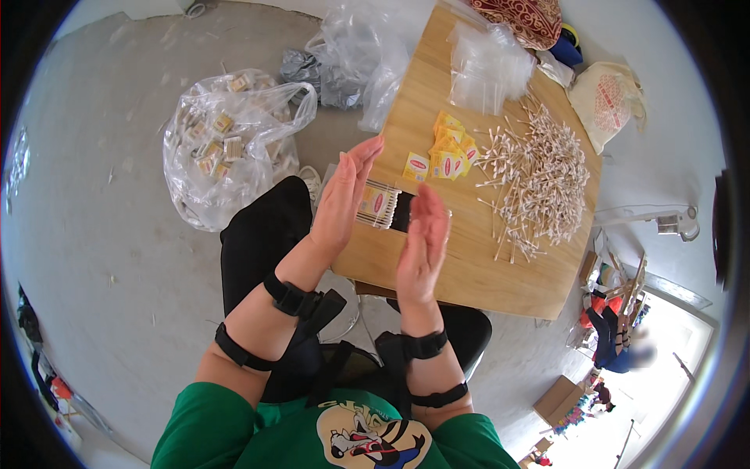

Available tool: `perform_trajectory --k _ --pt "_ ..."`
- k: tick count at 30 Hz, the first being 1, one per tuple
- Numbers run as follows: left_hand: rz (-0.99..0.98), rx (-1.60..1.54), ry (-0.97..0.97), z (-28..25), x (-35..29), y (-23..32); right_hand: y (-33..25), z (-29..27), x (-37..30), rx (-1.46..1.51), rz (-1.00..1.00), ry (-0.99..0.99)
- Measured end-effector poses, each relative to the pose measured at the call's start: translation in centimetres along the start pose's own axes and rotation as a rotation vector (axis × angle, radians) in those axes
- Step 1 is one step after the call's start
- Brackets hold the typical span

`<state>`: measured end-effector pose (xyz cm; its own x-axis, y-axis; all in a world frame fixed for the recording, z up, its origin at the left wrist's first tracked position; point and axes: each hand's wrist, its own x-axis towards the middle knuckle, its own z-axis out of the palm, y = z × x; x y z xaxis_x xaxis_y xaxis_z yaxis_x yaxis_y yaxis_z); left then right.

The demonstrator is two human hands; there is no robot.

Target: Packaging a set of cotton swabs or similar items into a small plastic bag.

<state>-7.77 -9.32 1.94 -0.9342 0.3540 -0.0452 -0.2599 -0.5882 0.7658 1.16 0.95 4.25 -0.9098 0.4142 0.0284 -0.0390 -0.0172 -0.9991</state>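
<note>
My left hand is held upright with its fingers stretched out and together, at the left side of a small flat pack of cotton swabs. A yellow and white card lies on or within that row of swabs. My right hand stands on the other side, palm turned inward, fingers extended and slightly bent. A dark flat piece shows between the swabs and my right fingers; its kind cannot be told. Neither hand grips anything, and whether the left palm touches the pack is hidden.
The wooden table bears a heap of loose cotton swabs, several yellow cards and a stack of clear plastic bags. On the floor to the left sits a clear bag of packed swabs. A cloth bag lies at the table's far right.
</note>
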Motion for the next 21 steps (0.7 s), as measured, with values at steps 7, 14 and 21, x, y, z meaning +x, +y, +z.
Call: perform_trajectory --k 7,14,21 --pt "0.053 0.193 -0.209 1.0 -0.5 -0.4 -0.5 -8.8 -0.3 -0.853 -0.173 -0.038" --pt "0.035 0.276 -0.338 4.7 -1.8 -3.2 1.2 -8.0 -0.7 -0.327 -0.019 0.125" --pt "-0.025 0.325 -0.246 5.7 -1.7 -4.0 3.1 -7.7 0.9 -0.075 -0.042 0.137"
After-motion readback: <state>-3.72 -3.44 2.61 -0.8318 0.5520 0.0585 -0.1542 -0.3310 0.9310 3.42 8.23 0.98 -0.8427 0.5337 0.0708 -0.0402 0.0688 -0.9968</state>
